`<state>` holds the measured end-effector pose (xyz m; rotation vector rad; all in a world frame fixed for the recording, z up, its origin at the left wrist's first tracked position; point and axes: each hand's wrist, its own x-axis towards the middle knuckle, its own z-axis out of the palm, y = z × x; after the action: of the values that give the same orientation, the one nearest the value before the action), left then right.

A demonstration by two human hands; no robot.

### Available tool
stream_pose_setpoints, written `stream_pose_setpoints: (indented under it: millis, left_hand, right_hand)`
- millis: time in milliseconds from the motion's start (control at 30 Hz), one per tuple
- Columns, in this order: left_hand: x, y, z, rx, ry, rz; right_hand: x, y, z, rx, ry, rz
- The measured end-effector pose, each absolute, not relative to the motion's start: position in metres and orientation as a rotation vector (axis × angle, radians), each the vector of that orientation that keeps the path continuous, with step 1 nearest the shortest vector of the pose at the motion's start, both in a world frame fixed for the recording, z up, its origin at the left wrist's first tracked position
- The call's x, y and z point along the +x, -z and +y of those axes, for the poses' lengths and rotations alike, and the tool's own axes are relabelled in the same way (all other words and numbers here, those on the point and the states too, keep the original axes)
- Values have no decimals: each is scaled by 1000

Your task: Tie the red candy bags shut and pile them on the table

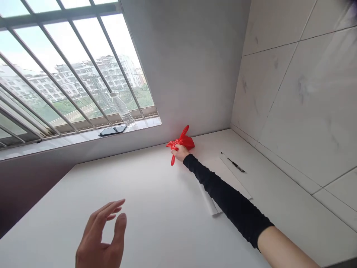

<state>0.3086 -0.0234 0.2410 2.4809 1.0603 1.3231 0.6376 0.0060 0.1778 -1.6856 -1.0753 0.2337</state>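
Nearest, the left hand (95, 240) hangs empty over the white tabletop (131, 186), thumb and fingers curved well apart. Beyond, paper (227, 175) and a pen (236, 165) lie toward the right edge; at the far edge, the right hand (182, 152) pinches a red plastic bag (188, 142) by its gathered top, probably because that bunched part grips easily. Farthest, the windowsill (146, 123) carries a phone (113, 130) and water bottle (122, 109), its flat ledge likely suiting both.

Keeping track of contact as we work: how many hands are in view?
2: the left hand, open above the white table; and the right hand, touching the red bag by the wall.
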Motion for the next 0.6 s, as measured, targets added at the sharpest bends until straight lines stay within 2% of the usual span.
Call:
stream_pose_setpoints:
  millis: [200, 300, 467, 600]
  left_hand:
    - [350, -206, -16, 2429, -941, 913]
    - [352, -189, -11, 2421, -794, 934]
    - [336, -176, -10, 2408, -723, 986]
    - [331, -174, -14, 2485, -701, 943]
  right_hand:
    - [545, -183, -60, -1319, -656, -1144]
    - [534, -196, -97, -1060, -835, -1305]
    - [557, -194, -106, -1257, -412, -1424]
    - [544, -163, -86, -1357, -321, -1635]
